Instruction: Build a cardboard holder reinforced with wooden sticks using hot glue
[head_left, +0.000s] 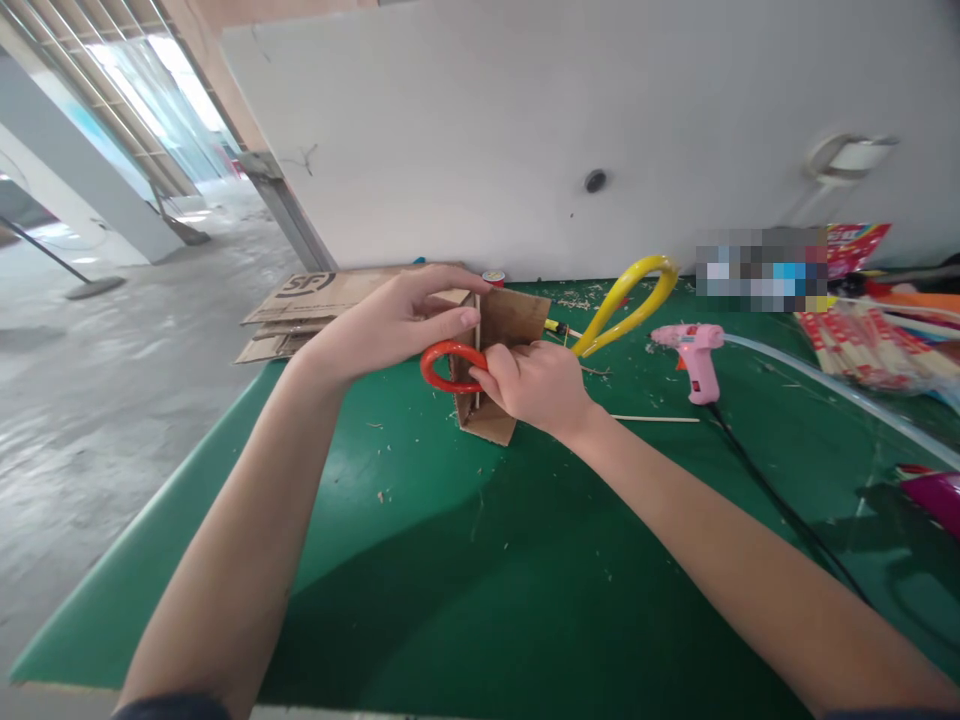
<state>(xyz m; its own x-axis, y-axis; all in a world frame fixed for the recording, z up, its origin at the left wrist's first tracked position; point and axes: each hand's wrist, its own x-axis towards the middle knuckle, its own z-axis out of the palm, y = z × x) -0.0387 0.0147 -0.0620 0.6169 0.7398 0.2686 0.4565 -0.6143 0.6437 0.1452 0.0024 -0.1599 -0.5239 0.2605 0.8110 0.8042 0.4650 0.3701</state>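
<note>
Evidently your right hand [536, 385] closes round probably stiff scissors [588, 343]. Your left hand [405, 318], loosely open, touches the cardboard box [514, 318], likely light, crushable; hold its edges.

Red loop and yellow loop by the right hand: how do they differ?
The red loop looks smaller and rounder; the yellow loop looks longer and narrower. The red loop is left of the right hand, partly in front of the upright cardboard; the yellow loop slants up and away on the hand's other side. Both look glossy.
</note>
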